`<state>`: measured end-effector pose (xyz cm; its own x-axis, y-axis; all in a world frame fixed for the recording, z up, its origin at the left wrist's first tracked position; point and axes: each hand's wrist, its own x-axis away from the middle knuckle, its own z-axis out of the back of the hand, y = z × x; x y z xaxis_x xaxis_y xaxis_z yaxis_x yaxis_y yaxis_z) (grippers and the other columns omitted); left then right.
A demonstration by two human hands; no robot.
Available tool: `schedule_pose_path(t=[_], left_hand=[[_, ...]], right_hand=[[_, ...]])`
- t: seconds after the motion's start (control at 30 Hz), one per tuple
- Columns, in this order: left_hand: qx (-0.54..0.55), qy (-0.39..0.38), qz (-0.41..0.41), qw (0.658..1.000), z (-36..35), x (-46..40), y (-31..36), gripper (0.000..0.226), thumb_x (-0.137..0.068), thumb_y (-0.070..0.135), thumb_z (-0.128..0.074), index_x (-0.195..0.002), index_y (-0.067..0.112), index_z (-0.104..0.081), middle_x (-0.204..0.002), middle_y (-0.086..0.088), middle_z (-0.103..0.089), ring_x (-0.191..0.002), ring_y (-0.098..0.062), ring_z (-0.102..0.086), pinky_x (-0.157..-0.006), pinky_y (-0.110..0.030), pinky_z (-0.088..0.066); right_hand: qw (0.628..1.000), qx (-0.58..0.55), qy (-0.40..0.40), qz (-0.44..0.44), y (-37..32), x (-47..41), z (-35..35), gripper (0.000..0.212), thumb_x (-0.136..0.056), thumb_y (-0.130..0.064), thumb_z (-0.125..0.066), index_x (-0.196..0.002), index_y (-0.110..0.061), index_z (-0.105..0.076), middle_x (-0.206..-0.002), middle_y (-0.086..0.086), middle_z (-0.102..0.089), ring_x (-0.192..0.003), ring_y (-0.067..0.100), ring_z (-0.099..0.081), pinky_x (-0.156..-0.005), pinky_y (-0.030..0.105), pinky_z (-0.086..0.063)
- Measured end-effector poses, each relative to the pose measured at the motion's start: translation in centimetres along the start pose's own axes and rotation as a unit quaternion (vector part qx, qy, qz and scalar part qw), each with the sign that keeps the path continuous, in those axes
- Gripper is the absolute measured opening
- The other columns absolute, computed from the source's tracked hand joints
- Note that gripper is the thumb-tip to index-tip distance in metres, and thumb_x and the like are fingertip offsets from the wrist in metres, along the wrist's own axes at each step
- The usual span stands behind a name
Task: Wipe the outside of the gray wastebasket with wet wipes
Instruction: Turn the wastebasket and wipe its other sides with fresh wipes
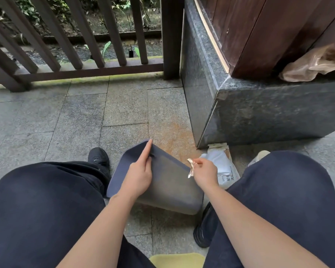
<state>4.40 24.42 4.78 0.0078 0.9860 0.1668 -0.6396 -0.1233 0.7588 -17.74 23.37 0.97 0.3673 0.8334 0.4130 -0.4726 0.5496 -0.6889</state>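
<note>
The gray wastebasket (162, 186) lies tipped on its side on the paved floor between the person's knees, its open mouth turned away from them and its base toward them. The wall facing up looks fairly even in tone, with no clear dirt showing, so that side seems at least partly wiped; the underside and the far walls are hidden, and they probably remain to be done.

The left hand (138, 175) rests on the wastebasket near its rim, forefinger stretched straight along the edge and the other fingers lying flat on the wall, steadying it rather than gripping. The right hand (205, 172) hovers just beside the wastebasket's right edge, fingers curled, pinching a crumpled wet wipe (190, 168) that looks soiled and brownish. Just right of the wastebasket lies a white packet (224, 171), possibly the wipes pack, though its print is too small to read.
</note>
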Motion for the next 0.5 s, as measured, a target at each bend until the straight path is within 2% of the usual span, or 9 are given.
schedule_pose_path(t=[0.07, 0.13, 0.23, 0.27, 0.37, 0.5], left_hand=[[0.023, 0.0, 0.027, 0.999, 0.2, 0.0, -0.2, 0.053, -0.102, 0.04, -0.032, -0.134, 0.077, -0.011, -0.076, 0.03, -0.047, -0.062, 0.015, -0.049, -0.063, -0.013, -0.033], [0.055, 0.016, 0.056, 0.997, 0.3, 0.4, -0.4, 0.051, -0.098, 0.049, -0.031, -0.133, 0.078, -0.01, -0.075, 0.039, -0.039, -0.064, 0.028, -0.041, -0.061, -0.009, -0.028], [0.07, 0.034, 0.059, 0.995, 0.6, 0.6, -0.5, 0.053, -0.095, 0.058, -0.035, -0.14, 0.071, -0.01, -0.091, 0.045, -0.035, -0.075, 0.019, -0.041, -0.067, -0.001, -0.025], [0.066, 0.037, 0.06, 0.995, 0.8, 0.5, -0.6, 0.054, -0.096, 0.058, -0.038, -0.141, 0.07, -0.011, -0.09, 0.041, -0.037, -0.076, 0.018, -0.043, -0.065, 0.002, -0.025], [0.048, 0.037, 0.067, 0.996, 1.0, 0.3, -0.7, 0.054, -0.098, 0.054, -0.04, -0.142, 0.068, -0.012, -0.081, 0.034, -0.04, -0.066, 0.033, -0.039, -0.06, 0.004, -0.027], [0.04, 0.023, 0.054, 0.997, 0.9, -0.4, -0.8, 0.049, -0.1, 0.052, -0.036, -0.14, 0.069, -0.014, -0.07, 0.049, -0.046, -0.07, 0.037, -0.037, -0.063, 0.009, -0.024]], right_hand=[[0.999, 0.01, 0.023, -0.024, 1.0, -0.1, 0.0, 0.027, -0.096, -0.012, -0.05, -0.117, -0.014, -0.068, -0.115, 0.007, -0.068, -0.104, 0.026, -0.06, -0.081, 0.029, -0.046], [0.996, 0.039, 0.033, -0.073, 2.4, -0.3, 0.3, 0.028, -0.094, -0.01, -0.051, -0.118, -0.011, -0.066, -0.118, 0.011, -0.066, -0.108, 0.032, -0.059, -0.083, 0.031, -0.044], [0.988, 0.062, 0.031, -0.137, 4.0, -0.5, 0.5, 0.027, -0.093, -0.008, -0.052, -0.116, -0.008, -0.066, -0.119, 0.018, -0.064, -0.112, 0.038, -0.056, -0.084, 0.032, -0.044], [0.987, 0.062, 0.029, -0.142, 4.1, -0.7, 0.4, 0.027, -0.093, -0.008, -0.052, -0.116, -0.008, -0.065, -0.12, 0.018, -0.064, -0.112, 0.038, -0.056, -0.084, 0.032, -0.043], [0.989, 0.059, 0.028, -0.135, 3.9, -1.1, -0.2, 0.029, -0.093, -0.006, -0.051, -0.118, -0.01, -0.064, -0.122, 0.016, -0.063, -0.113, 0.037, -0.056, -0.085, 0.032, -0.043], [0.992, 0.054, 0.035, -0.108, 3.5, -1.6, -1.0, 0.029, -0.093, -0.004, -0.051, -0.118, -0.012, -0.064, -0.12, 0.014, -0.064, -0.109, 0.035, -0.057, -0.089, 0.036, -0.046]])
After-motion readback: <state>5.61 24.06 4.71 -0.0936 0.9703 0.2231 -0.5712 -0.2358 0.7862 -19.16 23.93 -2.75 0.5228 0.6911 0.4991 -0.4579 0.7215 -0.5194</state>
